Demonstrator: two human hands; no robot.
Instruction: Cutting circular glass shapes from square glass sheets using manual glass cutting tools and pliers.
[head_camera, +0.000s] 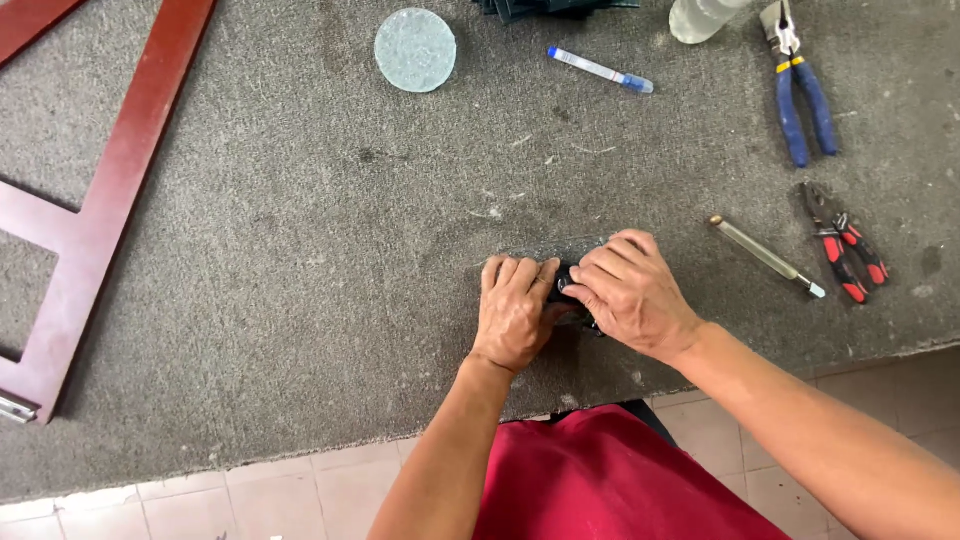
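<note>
My left hand (515, 310) and my right hand (630, 290) press down side by side on a flat textured glass piece (555, 248) lying on the grey carpeted table (300, 250). Between the fingers of both hands sits a small dark tool (566, 284), gripped by the right hand's fingers and steadied by the left. Most of the glass piece and the tool is hidden under my hands.
A round textured glass disc (415, 49) lies at the back. A blue-capped marker (600, 70), blue-handled pliers (800, 95), red-handled pliers (848, 255), a slim glass cutter (765, 256) and a clear bottle (700, 17) lie to the right. A red wooden frame (100, 200) is at the left.
</note>
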